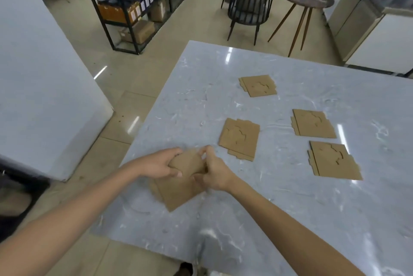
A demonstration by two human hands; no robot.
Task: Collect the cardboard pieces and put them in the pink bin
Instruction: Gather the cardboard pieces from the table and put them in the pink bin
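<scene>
Both of my hands grip one brown cardboard piece (178,188) near the table's left edge. My left hand (159,165) holds its upper left part, and my right hand (212,171) pinches its upper right part. Several more flat cardboard pieces with cut-out shapes lie on the grey marble table (279,219): one at the middle (240,139), one at the far side (258,85), one on the right (312,123) and one below it (334,160). No pink bin is in view.
A white block (40,87) stands on the floor left of the table. Behind it is a black metal shelf (134,0) with bottles and boxes. A black chair (251,0) and a small round table (307,0) with white bottles stand beyond the table.
</scene>
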